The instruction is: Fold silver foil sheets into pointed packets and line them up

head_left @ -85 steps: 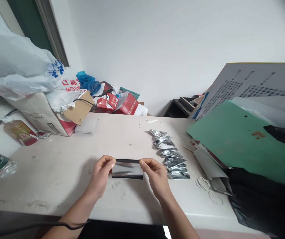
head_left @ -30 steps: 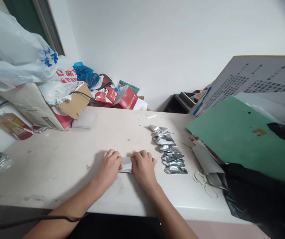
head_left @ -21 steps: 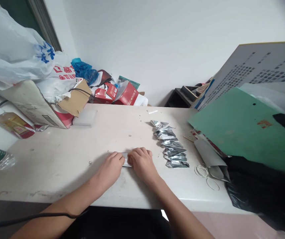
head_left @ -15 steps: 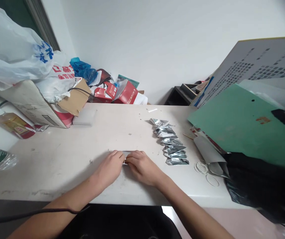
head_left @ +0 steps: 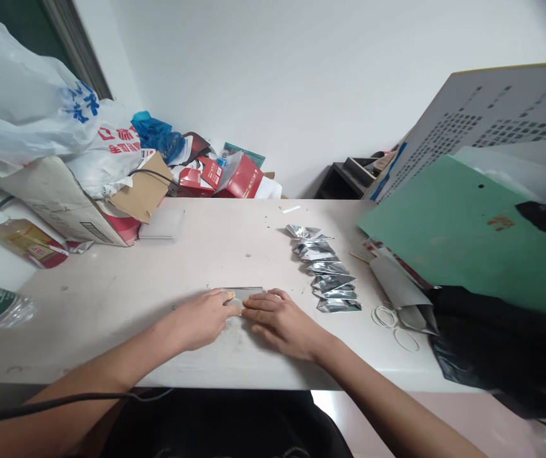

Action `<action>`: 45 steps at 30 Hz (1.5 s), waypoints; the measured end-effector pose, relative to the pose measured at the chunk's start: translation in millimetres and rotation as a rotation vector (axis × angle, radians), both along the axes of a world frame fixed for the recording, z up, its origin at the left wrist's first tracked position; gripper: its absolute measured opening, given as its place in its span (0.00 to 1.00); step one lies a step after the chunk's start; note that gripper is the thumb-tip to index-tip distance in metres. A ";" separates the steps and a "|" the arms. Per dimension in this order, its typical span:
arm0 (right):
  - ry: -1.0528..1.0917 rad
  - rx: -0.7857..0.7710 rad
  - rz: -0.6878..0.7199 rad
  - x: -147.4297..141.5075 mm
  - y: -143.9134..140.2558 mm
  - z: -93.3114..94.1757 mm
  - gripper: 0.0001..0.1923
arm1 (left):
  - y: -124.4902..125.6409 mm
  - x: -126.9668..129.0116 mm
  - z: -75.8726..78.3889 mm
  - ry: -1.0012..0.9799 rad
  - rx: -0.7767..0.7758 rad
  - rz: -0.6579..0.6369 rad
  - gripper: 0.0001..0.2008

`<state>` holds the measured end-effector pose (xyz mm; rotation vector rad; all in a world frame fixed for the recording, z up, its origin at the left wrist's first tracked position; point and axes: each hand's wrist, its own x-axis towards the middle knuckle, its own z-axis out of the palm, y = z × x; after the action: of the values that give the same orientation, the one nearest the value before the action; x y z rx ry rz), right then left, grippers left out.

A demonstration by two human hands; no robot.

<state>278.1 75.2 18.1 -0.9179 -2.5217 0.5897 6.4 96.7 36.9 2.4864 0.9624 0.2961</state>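
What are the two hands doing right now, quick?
Left hand: open and flat, fingertips pressing the silver foil piece onto the table.
Right hand: open and flat, fingertips pressing the same foil piece.

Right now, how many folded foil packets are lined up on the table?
About 6, in an overlapping row right of the right hand; overlaps may hide more. Another foil piece lies flat under both hands' fingertips.

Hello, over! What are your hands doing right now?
Left hand and right hand pressing silver pouch flat on table. Folded pouches lined up right. Nothing between.
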 end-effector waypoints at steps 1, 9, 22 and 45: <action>-0.005 -0.012 0.005 0.7 0.0 0.5 0.25 | 0.4 -0.3 0.8 0.011 0.006 -0.011 0.20; -0.064 -0.059 -0.019 -0.3 -3.6 1.5 0.24 | -2.3 -2.5 1.2 0.043 0.012 -0.025 0.23; -0.103 0.036 0.044 10.5 -3.5 -18.0 0.30 | -12.0 -17.5 -8.1 0.187 0.120 -0.060 0.31; -0.162 -0.008 -0.025 2.2 -7.4 -6.5 0.19 | -21.2 -10.1 -4.8 0.193 0.253 -0.037 0.17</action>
<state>280.3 67.9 11.5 -1.0365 -2.6473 0.5382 -3.7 75.4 32.1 2.8020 1.0064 0.1771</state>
